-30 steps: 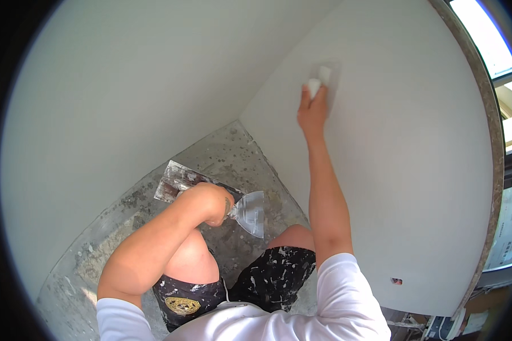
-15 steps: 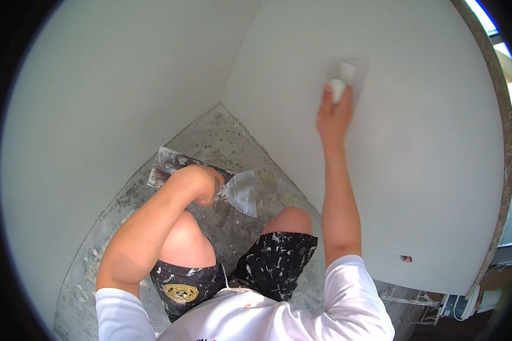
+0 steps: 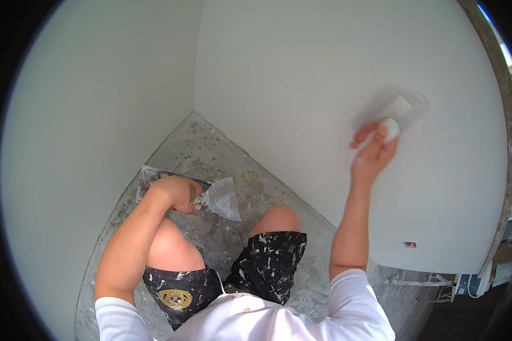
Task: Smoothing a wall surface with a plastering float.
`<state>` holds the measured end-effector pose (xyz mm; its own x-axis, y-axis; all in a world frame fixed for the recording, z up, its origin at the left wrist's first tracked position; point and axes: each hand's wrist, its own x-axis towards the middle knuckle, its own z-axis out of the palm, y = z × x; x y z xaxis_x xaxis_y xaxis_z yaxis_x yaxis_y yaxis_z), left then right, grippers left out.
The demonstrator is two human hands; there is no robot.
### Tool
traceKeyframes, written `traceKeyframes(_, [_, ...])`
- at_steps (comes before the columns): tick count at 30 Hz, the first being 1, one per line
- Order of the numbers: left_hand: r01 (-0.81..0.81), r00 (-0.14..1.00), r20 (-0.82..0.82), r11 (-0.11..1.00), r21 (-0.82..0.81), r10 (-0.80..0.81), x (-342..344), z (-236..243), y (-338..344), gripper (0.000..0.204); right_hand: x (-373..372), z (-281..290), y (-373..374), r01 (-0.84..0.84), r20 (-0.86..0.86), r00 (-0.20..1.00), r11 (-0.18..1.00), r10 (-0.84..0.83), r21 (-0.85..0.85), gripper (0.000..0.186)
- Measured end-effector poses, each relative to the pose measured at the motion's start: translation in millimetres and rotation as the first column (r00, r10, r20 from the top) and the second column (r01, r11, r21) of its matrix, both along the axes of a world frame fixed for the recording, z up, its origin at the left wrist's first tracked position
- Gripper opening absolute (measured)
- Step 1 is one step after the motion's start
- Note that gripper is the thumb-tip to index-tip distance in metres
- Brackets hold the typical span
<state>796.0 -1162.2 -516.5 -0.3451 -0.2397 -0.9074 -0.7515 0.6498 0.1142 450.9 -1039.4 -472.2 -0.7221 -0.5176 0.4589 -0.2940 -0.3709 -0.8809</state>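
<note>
My right hand [image 3: 373, 156] grips the white handle of a clear-bladed plastering trowel [image 3: 403, 104], blurred by motion against the white wall on the right. Its thumb and fingers wrap the handle. Over my left knee, my left hand [image 3: 179, 192] is closed on a putty knife [image 3: 224, 200], whose fan-shaped, smeared blade sticks out to the right. A dark flat plate [image 3: 147, 182] smeared with white shows on the other side of that hand. It seems held there too, but the hand covers its grip.
Two white walls meet in a corner [image 3: 194, 109] ahead. The grey floor [image 3: 210, 136] is spattered. A small opening with wires [image 3: 409, 245] sits low in the right wall. That wall ends at a rough brown edge [image 3: 505, 170]; a metal ladder-like frame [image 3: 432, 281] lies beyond.
My right hand and the trowel have swept right and lower along the wall, and the wrist has tilted. The view has turned slightly right. My left hand keeps its hold.
</note>
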Motion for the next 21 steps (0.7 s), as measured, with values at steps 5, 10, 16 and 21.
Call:
traceKeyframes(5, [-0.016,0.971,-0.239,1.0,-0.024,0.01,24,-16,1,0.041,62,-84,-47,0.049,-0.52,0.833,0.911,0.189,0.41,0.038])
traceKeyframes(10, [0.126,0.969,-0.216,0.992,0.016,-0.12,19,-16,8,0.044,-22,-56,125,0.22,-0.533,0.846,0.897,0.02,0.383,0.032])
traceKeyframes(16, [0.139,0.956,-0.259,0.99,-0.017,-0.139,26,-62,0,0.045,21,126,120,0.108,-0.268,0.955,0.992,-0.123,-0.071,0.044])
traceKeyframes(21, [0.232,0.943,-0.231,0.971,-0.064,-0.24,2,-81,11,0.038,97,88,15,0.003,-0.427,0.904,0.997,0.029,0.072,0.029])
